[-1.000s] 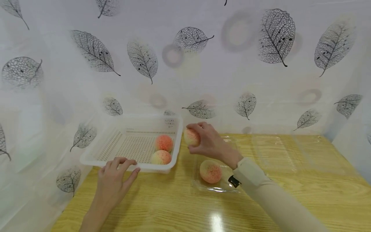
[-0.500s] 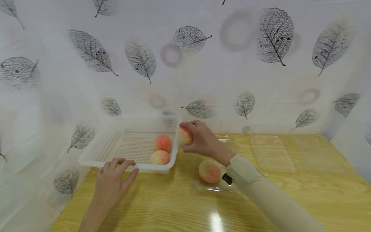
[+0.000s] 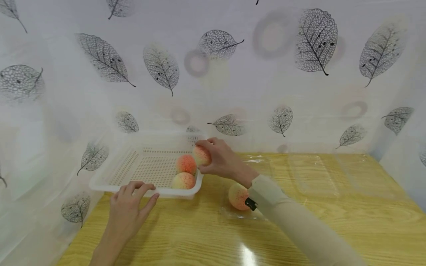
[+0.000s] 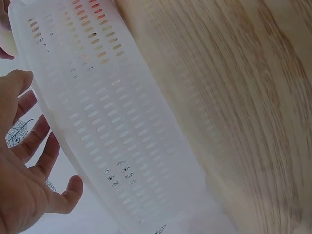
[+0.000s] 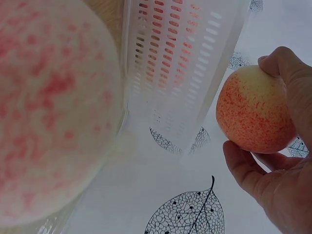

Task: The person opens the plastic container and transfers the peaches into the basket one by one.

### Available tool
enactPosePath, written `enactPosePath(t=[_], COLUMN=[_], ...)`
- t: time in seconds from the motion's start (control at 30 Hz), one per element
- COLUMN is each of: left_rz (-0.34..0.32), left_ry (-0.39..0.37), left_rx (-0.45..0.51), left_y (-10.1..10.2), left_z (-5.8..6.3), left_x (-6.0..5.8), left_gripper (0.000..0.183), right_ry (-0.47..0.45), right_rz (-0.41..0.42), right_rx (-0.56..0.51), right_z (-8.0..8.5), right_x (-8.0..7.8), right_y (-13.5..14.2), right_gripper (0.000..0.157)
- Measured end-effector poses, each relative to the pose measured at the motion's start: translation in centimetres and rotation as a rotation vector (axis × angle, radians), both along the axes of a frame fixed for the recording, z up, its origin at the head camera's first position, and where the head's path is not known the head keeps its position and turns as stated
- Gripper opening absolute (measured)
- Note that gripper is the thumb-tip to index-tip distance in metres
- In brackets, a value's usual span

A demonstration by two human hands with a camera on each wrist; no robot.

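Note:
A white plastic basket (image 3: 100,183) with slotted walls stands at the left of the table. In it, two peaches lie against the right side: a redder peach (image 3: 186,164) and a paler peach (image 3: 183,180) nearer the front. My right hand (image 3: 223,158) grips another peach (image 5: 256,109) between thumb and fingers, over the basket's right rim. My left hand (image 3: 128,207) rests at the front rim, fingers loose and spread, as the left wrist view also shows. One more peach (image 3: 237,195) sits in a clear plastic box (image 3: 229,214), partly hidden by the right sleeve.
Two more clear plastic containers lie further right, one nearer container (image 3: 314,175) and one at the far right (image 3: 364,173). A leaf-printed curtain (image 3: 253,81) hangs behind the wooden table (image 3: 186,236) and along its left side.
My right hand has carried its peach leftward, from beside the basket to over its right rim. My left hand has stayed at the front rim.

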State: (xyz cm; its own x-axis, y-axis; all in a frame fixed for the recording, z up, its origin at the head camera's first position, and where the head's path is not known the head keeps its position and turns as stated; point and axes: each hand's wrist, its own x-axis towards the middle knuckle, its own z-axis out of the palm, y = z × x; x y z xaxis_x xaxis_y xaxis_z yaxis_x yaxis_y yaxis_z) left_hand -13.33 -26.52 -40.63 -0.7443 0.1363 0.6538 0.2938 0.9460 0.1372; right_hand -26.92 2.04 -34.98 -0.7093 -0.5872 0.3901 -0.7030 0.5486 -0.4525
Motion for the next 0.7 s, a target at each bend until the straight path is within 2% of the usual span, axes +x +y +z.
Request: enactPosePath(t=[0.5, 0.7], left_rz=[0.005, 0.003], left_ry=[0.008, 0.022], left_rx=[0.010, 0.008], left_y=[0.1, 0.1], left_z=[0.0, 0.0], left_x=[0.0, 0.0], left_gripper=[0.027, 0.028], right_ry=[0.003, -0.003], right_rz=[0.094, 0.121], right_rx=[0.015, 0.079], right_z=[0.3, 0.4], right_x=[-1.3, -1.8], right_y=[-3.7, -5.1], right_gripper=[0.065, 0.066])
